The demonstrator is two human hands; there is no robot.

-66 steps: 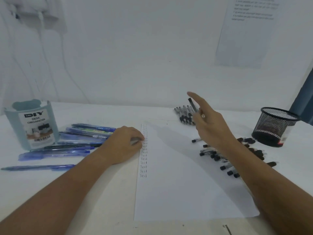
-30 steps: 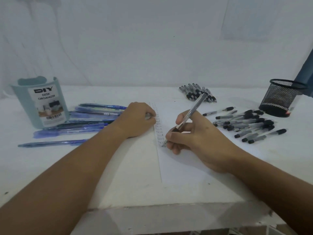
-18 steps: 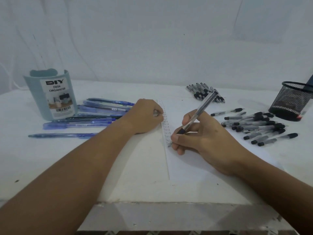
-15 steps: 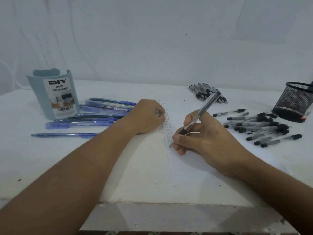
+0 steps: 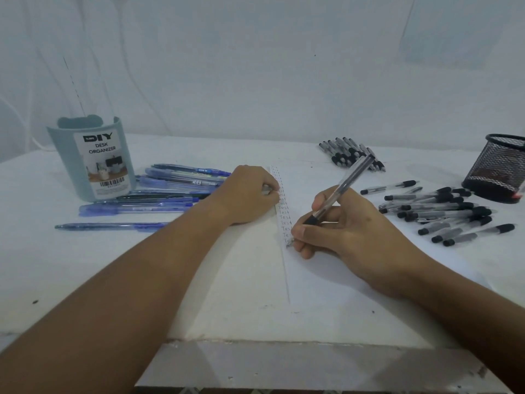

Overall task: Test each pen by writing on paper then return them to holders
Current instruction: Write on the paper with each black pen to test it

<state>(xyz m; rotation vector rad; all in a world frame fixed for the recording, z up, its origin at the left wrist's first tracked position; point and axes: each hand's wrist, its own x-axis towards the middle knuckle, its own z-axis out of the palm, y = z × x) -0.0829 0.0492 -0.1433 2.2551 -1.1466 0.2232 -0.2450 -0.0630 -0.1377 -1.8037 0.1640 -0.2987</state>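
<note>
Right hand (image 5: 350, 231): fingers pinch a black pen (image 5: 339, 191), tip down on the paper (image 5: 321, 280) at the foot of a column of "Test" words.
Left hand (image 5: 250, 194): curled in a loose fist, resting at the paper's left edge; whether it holds anything, I cannot tell.
Blue pens (image 5: 159, 194): lying on the surface (image 5: 56, 265) beside the teal organizer (image 5: 91, 157).
Black pens (image 5: 443, 211): heaped at right, near the mesh cup (image 5: 497, 169).

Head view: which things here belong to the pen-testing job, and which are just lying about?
Job:
- black pen gripped in right hand
- paper, left hand resting at its edge
- black pens
- blue pens
- mesh holder
- desk organizer

Lying about:
- wall sheet
</note>
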